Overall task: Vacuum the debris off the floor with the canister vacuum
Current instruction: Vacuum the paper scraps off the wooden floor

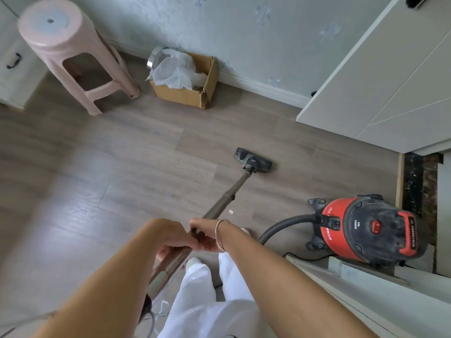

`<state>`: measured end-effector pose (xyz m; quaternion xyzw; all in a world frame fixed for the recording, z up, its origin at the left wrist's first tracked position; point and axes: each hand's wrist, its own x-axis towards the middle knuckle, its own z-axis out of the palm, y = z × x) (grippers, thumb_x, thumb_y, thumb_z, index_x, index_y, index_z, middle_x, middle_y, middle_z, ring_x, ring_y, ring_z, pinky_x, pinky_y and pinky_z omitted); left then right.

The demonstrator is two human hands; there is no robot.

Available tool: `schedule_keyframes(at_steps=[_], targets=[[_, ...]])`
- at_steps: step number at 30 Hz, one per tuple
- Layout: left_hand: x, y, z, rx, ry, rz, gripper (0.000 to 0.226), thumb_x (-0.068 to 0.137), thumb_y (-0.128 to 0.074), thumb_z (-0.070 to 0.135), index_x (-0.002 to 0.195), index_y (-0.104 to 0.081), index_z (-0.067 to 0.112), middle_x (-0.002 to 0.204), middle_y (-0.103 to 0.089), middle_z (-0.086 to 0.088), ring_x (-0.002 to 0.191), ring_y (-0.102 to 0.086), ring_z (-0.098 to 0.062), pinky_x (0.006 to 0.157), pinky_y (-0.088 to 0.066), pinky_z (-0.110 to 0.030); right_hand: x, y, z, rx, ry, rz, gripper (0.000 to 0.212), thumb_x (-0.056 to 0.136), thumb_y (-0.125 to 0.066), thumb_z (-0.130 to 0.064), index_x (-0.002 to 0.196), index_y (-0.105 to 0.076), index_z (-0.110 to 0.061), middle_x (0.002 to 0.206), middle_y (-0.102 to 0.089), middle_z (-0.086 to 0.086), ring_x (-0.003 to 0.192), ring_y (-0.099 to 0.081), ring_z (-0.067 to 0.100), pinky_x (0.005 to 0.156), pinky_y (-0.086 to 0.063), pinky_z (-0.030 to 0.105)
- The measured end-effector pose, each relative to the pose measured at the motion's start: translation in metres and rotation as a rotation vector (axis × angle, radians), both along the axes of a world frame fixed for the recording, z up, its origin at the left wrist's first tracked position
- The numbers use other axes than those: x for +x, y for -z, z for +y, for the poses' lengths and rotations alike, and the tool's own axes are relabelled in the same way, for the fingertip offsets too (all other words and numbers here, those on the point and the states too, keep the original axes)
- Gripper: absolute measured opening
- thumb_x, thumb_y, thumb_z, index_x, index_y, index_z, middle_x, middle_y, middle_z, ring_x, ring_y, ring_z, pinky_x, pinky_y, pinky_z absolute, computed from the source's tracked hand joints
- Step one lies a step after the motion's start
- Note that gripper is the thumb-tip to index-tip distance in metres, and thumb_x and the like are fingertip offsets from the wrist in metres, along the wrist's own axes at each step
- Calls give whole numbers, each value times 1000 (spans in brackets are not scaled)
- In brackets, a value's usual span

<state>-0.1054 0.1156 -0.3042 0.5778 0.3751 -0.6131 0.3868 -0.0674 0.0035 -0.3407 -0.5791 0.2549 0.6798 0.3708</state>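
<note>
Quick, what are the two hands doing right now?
Left hand: closed, holding the vacuum wand.
Right hand: closed, holding the same wand, just ahead of the left.

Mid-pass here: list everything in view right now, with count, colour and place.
canister vacuum: one, red and black, on the floor at right
hose: one, black, curving left from the canister
floor head: one, black, flat on the floor, mid-frame
wand: one, dark metal, slanting back from the floor head
scrap: one, white, on the floor right of the wand
stool: one, pink, upper left
cardboard box: one, brown, by the wall, holding crumpled white plastic
door: one, white, upper right
left hand: one, grips the wand's shiny near end
right hand: one, grips the wand just ahead; bangle on wrist
</note>
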Motion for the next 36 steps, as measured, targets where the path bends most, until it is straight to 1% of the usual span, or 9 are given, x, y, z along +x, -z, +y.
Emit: schedule_keyframes(at_steps=[4, 7, 11, 20, 22, 26, 29, 32, 36], targets=[[-44, 1, 18, -27, -11, 26, 35, 86, -67, 15, 113, -54, -2, 86, -67, -18, 73, -70, -27, 93, -54, -45, -40, -3, 23, -12, -152, 23, 28, 88, -48, -30, 64, -52, -15, 55, -55, -1, 48, -54, 8, 54, -46, 15], [-76, 0, 34, -16, -15, -9, 38, 86, -66, 21, 114, -53, -1, 86, -65, -16, 72, -68, -25, 94, -54, -42, -71, -11, 49, -36, -158, -13, 33, 91, -44, -22, 60, -47, -12, 31, -50, 1, 37, -53, 11, 45, -44, 15], [-104, -7, 43, -22, -65, -78, 20, 88, -63, 22, 83, -50, 7, 77, -56, -11, 72, -60, -24, 98, -51, -42, -93, -22, 72, -70, -280, -132, 37, 94, -37, -18, 60, -44, -5, 26, -45, 4, 50, -46, 14, 44, -37, 16], [-151, -9, 62, -126, -49, 64, 24, 85, -61, 9, 107, -53, 3, 83, -67, -15, 71, -69, -25, 96, -53, -41, -145, -19, 83, -66, -316, 16, 26, 85, -37, -15, 61, -46, -12, 57, -49, 2, 54, -49, 12, 55, -41, 15], [-160, -9, 63, -156, -11, 130, 20, 82, -65, 9, 98, -57, 3, 84, -69, -14, 82, -70, -28, 100, -51, -42, -158, -17, 83, -58, -364, 58, 24, 83, -38, -17, 63, -49, -12, 47, -54, 2, 45, -54, 11, 47, -42, 13], [-180, -7, 57, -193, 18, 230, 40, 75, -75, 18, 109, -58, 3, 125, -64, -17, 115, -64, -31, 104, -47, -42, -177, -14, 74, -66, -361, 117, 21, 82, -44, -19, 65, -52, -10, 52, -57, 3, 51, -53, 13, 52, -42, 14], [-193, -2, 49, -181, 37, 247, 47, 69, -81, 31, 104, -61, 7, 125, -64, -14, 116, -63, -28, 104, -48, -41, -186, -13, 64, -77, -340, 141, 21, 81, -49, -23, 64, -52, -11, 57, -56, 2, 57, -54, 13, 54, -45, 16], [-203, -1, 38, -180, -2, 270, 35, 74, -76, 20, 100, -58, 5, 129, -62, -17, 119, -61, -29, 105, -46, -41, -188, -16, 52, -103, -278, 110, 31, 90, -52, -32, 68, -52, -11, 52, -59, 3, 54, -57, 12, 39, -49, 16], [-218, -6, 19, -187, -103, 297, 24, 81, -68, 8, 100, -57, 1, 84, -74, -17, 99, -69, -30, 104, -47, -41, -200, -28, 36, -109, -344, -9, 29, 92, -41, -23, 67, -46, -9, 30, -50, 3, 31, -52, 11, 28, -39, 12]])
